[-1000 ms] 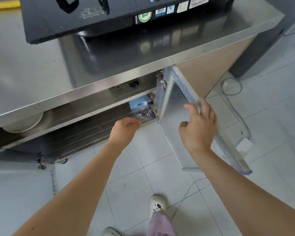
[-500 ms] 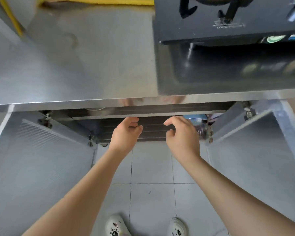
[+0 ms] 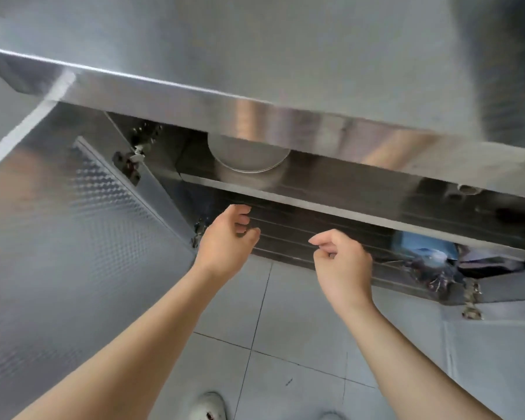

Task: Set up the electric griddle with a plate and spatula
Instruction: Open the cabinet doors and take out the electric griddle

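Both hands reach toward the open cabinet under the steel counter (image 3: 285,56). Left hand (image 3: 225,244): fingers (image 3: 242,218) loosely curled, empty, touching nothing that can be made out. Right hand (image 3: 343,265): fingers (image 3: 323,239) also half-curled inward, thumb tucked near them, holding nothing. The hands are apart, with a gap of dark lower shelf (image 3: 285,234) between them. Plate (image 3: 249,156): pale, round, on the upper shelf (image 3: 331,204), above and just beyond the left fingertips, partly hidden by the counter edge; not touched. Left door (image 3: 73,225) swung open, outboard of the left hand, its hinge (image 3: 131,162) above the knuckles. To the right of the right fingers, well apart, a blue item (image 3: 419,247) and crumpled bag (image 3: 437,271) on the lower shelf. Tiled floor (image 3: 285,344) below the wrists; one shoe (image 3: 209,407) at the bottom edge.
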`<state>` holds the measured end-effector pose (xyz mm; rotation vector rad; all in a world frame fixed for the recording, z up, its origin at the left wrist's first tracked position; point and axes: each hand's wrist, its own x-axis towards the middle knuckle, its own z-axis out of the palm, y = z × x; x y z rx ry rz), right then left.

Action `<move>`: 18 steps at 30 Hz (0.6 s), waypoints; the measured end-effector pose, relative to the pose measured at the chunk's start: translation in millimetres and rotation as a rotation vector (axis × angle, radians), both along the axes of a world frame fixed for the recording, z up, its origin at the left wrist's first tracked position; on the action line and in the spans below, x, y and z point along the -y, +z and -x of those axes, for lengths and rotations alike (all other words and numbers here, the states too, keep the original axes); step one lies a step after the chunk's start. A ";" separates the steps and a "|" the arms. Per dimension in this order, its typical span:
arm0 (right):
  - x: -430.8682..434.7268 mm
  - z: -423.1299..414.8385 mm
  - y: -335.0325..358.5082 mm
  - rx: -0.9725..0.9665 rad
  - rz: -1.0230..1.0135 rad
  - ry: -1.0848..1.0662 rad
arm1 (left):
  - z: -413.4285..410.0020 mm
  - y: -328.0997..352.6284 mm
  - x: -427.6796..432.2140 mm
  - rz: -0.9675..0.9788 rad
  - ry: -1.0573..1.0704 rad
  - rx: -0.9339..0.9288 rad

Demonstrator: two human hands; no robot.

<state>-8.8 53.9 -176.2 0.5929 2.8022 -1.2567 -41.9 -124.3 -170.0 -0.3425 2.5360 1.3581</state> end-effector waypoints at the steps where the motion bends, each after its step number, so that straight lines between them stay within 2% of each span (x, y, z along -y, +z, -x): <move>1: 2.8 5.1 -20.6 -0.001 0.006 0.015 | 6.8 -20.1 3.8 -0.008 0.020 0.003; 9: -0.8 52.8 -159.9 -0.108 0.066 0.099 | 62.7 -158.6 11.7 -0.077 0.165 -0.034; 10: 0.2 63.1 -174.4 -0.120 0.082 0.104 | 72.2 -174.2 12.7 -0.138 0.215 -0.048; 14: -0.4 99.8 -222.8 -0.181 0.133 0.105 | 102.6 -231.5 1.2 -0.577 0.462 0.019; 16: -3.2 113.0 -243.8 -0.210 0.171 0.103 | 113.5 -260.5 -5.0 -0.589 0.452 0.004; 18: -8.9 125.9 -258.6 -0.223 0.192 0.085 | 125.8 -278.9 -5.4 -0.520 0.431 -0.065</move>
